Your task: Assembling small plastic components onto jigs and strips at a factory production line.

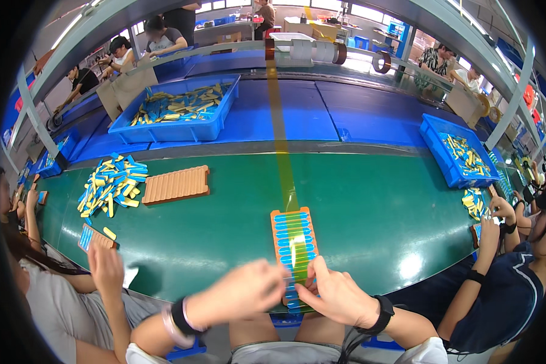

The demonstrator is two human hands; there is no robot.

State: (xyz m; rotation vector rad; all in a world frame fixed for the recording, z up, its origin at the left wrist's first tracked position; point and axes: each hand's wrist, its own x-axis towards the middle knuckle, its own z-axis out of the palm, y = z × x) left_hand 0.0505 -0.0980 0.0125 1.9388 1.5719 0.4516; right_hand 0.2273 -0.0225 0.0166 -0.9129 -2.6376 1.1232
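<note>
An orange grooved block lies on the green table in front of me, with several blue strips set across it. Along its length, over the strips, runs a clear amber tape that comes down from rolls on a bar at the back. My right hand is at the block's near right side, thumb and fingers pinched over the tape's edge; what sits between them is hidden. Beside the block's near left edge, my left hand is smeared by motion, so its fingers cannot be made out.
A second orange grooved block lies at left by a pile of blue and yellow strips. Blue bins of strips stand behind. Co-workers sit close on both sides, a hand at left, a hand at right.
</note>
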